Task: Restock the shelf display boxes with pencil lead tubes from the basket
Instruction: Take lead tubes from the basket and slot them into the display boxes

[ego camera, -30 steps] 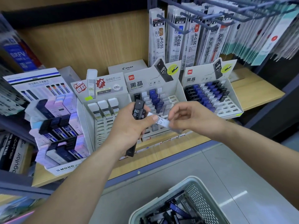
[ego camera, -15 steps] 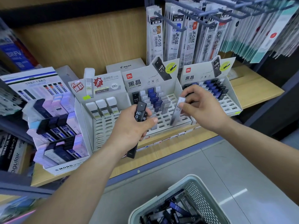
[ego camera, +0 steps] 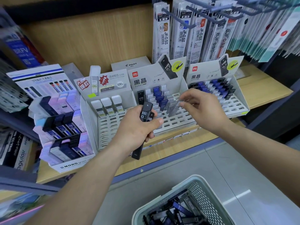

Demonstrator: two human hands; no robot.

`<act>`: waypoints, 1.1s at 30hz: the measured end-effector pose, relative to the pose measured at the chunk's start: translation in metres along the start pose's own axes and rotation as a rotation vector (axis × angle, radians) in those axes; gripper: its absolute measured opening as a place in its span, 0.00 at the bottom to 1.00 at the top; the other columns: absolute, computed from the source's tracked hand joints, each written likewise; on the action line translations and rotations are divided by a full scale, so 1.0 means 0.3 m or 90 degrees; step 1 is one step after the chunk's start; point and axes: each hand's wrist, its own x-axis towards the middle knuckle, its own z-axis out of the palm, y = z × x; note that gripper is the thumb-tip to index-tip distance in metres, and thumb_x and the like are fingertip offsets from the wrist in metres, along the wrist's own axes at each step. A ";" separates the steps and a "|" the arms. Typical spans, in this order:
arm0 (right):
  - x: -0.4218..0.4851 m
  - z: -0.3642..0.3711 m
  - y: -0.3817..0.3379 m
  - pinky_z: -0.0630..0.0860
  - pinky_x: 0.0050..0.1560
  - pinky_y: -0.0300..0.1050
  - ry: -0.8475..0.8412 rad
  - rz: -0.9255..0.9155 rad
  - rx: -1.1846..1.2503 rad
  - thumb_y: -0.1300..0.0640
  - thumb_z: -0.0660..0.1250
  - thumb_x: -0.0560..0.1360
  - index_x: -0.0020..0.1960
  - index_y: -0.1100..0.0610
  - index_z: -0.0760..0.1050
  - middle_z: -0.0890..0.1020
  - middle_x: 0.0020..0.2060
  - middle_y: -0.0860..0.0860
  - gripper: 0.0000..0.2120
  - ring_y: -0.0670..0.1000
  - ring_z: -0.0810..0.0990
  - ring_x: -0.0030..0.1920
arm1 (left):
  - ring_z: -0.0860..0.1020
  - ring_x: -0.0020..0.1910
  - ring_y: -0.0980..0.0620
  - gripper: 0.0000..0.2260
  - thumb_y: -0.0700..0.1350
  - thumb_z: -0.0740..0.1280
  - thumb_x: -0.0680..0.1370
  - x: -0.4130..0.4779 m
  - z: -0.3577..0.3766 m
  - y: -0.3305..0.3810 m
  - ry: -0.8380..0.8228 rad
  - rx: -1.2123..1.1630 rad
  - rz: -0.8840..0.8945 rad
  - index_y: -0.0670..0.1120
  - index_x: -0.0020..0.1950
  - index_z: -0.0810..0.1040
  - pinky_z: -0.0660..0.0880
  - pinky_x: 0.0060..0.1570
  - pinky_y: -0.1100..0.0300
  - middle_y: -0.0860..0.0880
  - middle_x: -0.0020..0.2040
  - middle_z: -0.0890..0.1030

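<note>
Black HB lead tubes [ego camera: 145, 113] are being gripped by the left hand [ego camera: 136, 130]. A pale translucent tube [ego camera: 174, 109] is being pinched by the right hand's [ego camera: 204, 109] fingers [ego camera: 184, 103] over the middle white cardboard display box [ego camera: 146, 80] at twelve o'clock on the wooden shelf [ego camera: 263, 93]. Insertion is seemingly being attempted, with slot alignment likely being required next.

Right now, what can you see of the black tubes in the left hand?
The black tubes are at least two slim, flat-sided cases, glossy dark plastic by the look, printed in white: HB 0.7 on one, HB on the other. The left hand grips them, thumb pressed against them. Their tops stick out above it, and one lower end pokes out under the palm. They tilt slightly.
</note>
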 end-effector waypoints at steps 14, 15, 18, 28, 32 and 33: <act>-0.010 0.027 -0.027 0.78 0.44 0.42 -0.009 -0.088 -0.160 0.56 0.70 0.77 0.56 0.49 0.82 0.78 0.47 0.44 0.08 0.44 0.79 0.40 | 0.78 0.27 0.50 0.08 0.44 0.73 0.77 -0.010 0.001 0.024 -0.025 -0.070 -0.016 0.41 0.49 0.78 0.76 0.28 0.60 0.47 0.31 0.81; -0.021 0.021 -0.042 0.76 0.43 0.38 -0.006 -0.056 -0.121 0.56 0.71 0.77 0.55 0.48 0.82 0.79 0.46 0.43 0.07 0.43 0.80 0.40 | 0.79 0.27 0.50 0.08 0.45 0.73 0.77 -0.010 0.002 0.027 -0.023 -0.081 -0.016 0.41 0.48 0.78 0.77 0.28 0.60 0.47 0.31 0.81; -0.051 0.011 -0.113 0.79 0.40 0.39 -0.038 0.042 0.067 0.58 0.68 0.79 0.51 0.49 0.81 0.83 0.41 0.46 0.05 0.45 0.82 0.38 | 0.79 0.27 0.50 0.08 0.46 0.74 0.76 -0.009 0.009 0.041 -0.028 -0.095 -0.024 0.44 0.46 0.78 0.76 0.27 0.60 0.47 0.31 0.80; -0.084 -0.058 -0.223 0.78 0.39 0.43 -0.194 0.146 0.239 0.59 0.74 0.75 0.44 0.60 0.83 0.81 0.35 0.53 0.04 0.48 0.79 0.36 | 0.78 0.25 0.50 0.08 0.43 0.75 0.75 -0.048 0.076 0.074 -0.141 -0.017 0.018 0.46 0.47 0.76 0.75 0.26 0.60 0.49 0.29 0.79; -0.102 -0.090 -0.234 0.79 0.42 0.47 -0.216 0.176 0.241 0.62 0.75 0.73 0.46 0.64 0.81 0.82 0.36 0.56 0.06 0.52 0.79 0.38 | 0.77 0.25 0.48 0.09 0.43 0.75 0.76 -0.066 0.093 0.066 -0.170 -0.010 0.026 0.44 0.49 0.75 0.74 0.26 0.59 0.47 0.31 0.79; -0.108 -0.100 -0.235 0.79 0.43 0.47 -0.228 0.178 0.233 0.62 0.75 0.73 0.46 0.65 0.82 0.82 0.37 0.57 0.07 0.53 0.79 0.38 | 0.77 0.25 0.48 0.09 0.43 0.75 0.76 -0.069 0.100 0.066 -0.177 -0.011 0.026 0.45 0.48 0.75 0.74 0.26 0.59 0.46 0.31 0.79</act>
